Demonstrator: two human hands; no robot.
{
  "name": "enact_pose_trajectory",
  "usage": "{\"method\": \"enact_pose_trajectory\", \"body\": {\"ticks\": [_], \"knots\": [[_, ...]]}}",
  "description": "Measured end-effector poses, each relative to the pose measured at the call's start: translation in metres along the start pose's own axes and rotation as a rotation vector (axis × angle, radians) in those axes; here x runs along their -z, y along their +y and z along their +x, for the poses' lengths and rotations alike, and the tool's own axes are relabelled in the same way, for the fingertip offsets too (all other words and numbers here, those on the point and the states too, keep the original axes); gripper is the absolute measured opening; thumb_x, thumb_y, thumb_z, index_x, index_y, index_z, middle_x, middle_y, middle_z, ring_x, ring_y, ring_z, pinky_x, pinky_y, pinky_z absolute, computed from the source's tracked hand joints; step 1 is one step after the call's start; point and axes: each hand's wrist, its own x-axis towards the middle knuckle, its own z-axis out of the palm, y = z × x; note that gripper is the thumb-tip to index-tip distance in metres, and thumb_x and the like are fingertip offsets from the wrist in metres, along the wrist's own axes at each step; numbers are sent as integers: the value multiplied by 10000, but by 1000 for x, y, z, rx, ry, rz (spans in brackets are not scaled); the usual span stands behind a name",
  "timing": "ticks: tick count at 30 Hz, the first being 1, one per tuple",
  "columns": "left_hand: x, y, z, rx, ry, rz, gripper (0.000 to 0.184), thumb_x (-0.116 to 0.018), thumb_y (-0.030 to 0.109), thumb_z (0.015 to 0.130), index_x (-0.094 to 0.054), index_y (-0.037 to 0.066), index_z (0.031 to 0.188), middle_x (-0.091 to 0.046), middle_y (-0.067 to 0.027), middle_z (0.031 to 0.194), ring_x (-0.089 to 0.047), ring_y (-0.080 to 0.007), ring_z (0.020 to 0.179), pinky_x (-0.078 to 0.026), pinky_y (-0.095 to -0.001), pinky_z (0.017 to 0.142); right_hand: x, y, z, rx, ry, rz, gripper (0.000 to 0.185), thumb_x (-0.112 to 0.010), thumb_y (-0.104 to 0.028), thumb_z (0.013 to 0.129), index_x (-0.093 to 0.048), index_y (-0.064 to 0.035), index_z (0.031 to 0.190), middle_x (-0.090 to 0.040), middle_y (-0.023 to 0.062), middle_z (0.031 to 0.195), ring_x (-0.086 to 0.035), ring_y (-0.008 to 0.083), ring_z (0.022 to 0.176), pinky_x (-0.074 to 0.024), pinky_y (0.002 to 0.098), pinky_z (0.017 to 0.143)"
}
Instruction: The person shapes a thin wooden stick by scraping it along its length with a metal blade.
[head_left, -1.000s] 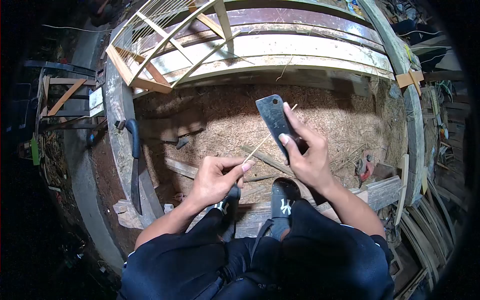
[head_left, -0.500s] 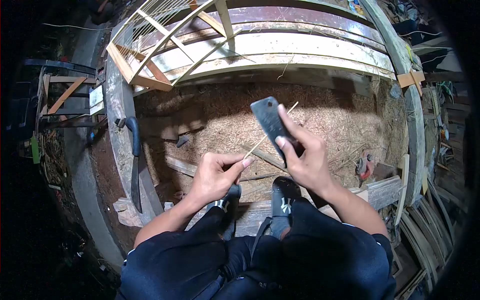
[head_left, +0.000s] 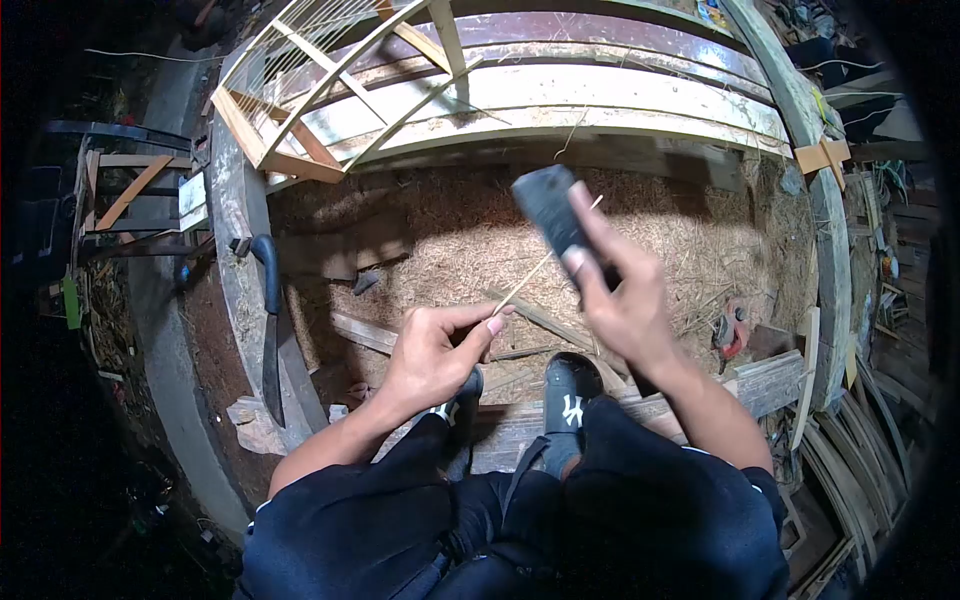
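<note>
My left hand (head_left: 432,352) pinches the lower end of a thin, pale bamboo stick (head_left: 526,277) between thumb and fingers. The stick slants up and to the right, passing behind the blade. My right hand (head_left: 628,290) grips a dark, flat, rectangular cleaver (head_left: 546,208), blurred by motion. Its broad end points up and left, and its lower part is hidden by the fingers. The cleaver lies across the stick's upper part; whether they touch I cannot tell. Beneath both hands is a floor strewn with straw-like shavings (head_left: 460,240).
A long knife with a blue handle (head_left: 268,275) rests on the left beam. At the upper left, a wooden frame with thin rods (head_left: 335,75) leans on a plank bench (head_left: 620,95). A red-handled tool (head_left: 735,335) lies at right, near bundled strips (head_left: 850,470).
My right hand and the cleaver have shifted slightly up and to the right along the stick, with the blade tilting. My left hand has stayed almost still.
</note>
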Motion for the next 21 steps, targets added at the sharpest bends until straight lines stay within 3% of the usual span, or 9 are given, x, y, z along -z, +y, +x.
{"method": "enact_pose_trajectory", "body": {"ticks": [3,5,7,9,13,15,17,19,21], "knots": [[-1,-3,3,-9,-17,-4,251,-636,157,1011,-747,2,1173,-633,-19,629,-552,-41,604,-455,-267,542,-14,-3,-20,160,-164,-24,621,-623,50,900,-511,-91,1494,-689,291,1204,-740,329,973,-556,363,894],[-1,0,1,20,-58,-29,269,-608,177,1029,-743,5,1185,-630,-21,621,-563,-49,592,-452,-268,537,-10,11,-9,230,-32,-76,626,-620,39,906,-498,-99,1505,-689,285,1217,-740,313,973,-563,365,878],[1,5,-2,46,-70,-18,274,-596,180,1035,-740,9,1193,-626,-23,614,-562,-51,584,-446,-271,529,9,-7,7,-143,48,7,619,-608,13,928,-472,-95,1522,-723,248,1153,-734,249,906,-592,388,799],[2,4,0,49,-75,-7,279,-585,182,1041,-737,13,1202,-622,-26,606,-560,-53,575,-441,-274,522,3,2,3,86,58,-109,621,-611,14,929,-471,-101,1523,-731,240,1113,-731,255,861,-601,394,772],[1,-5,2,29,-90,-8,270,-563,173,1050,-746,12,1165,-586,-23,576,-536,-55,546,-426,-280,508,-2,7,-11,171,-80,-61,643,-603,44,915,-455,-91,1526,-652,310,1273,-720,330,1061,-584,398,900],[0,-2,-1,48,-96,-5,268,-556,170,1053,-751,12,1146,-573,-20,568,-528,-56,539,-424,-282,506,6,8,1,126,96,-127,649,-617,43,909,-460,-92,1524,-663,297,1263,-724,313,1060,-574,379,910],[2,5,1,26,-103,-16,260,-556,167,1052,-755,14,1117,-559,-15,562,-520,-59,532,-423,-285,507,6,-1,3,-193,72,68,653,-631,40,903,-470,-95,1522,-699,283,1194,-741,312,1002,-570,367,885],[2,-1,1,26,-95,-12,255,-561,166,1049,-756,16,1116,-554,-15,558,-515,-59,530,-420,-286,506,-11,7,-9,298,-20,-76,651,-632,38,903,-477,-97,1521,-725,262,1105,-747,317,933,-570,386,849],[2,-3,3,29,-93,-9,250,-567,165,1046,-756,18,1116,-550,-15,555,-509,-58,529,-418,-286,506,-9,-2,-20,130,-190,-105,635,-625,32,909,-490,-101,1515,-725,266,1079,-743,301,899,-574,399,849]]}}
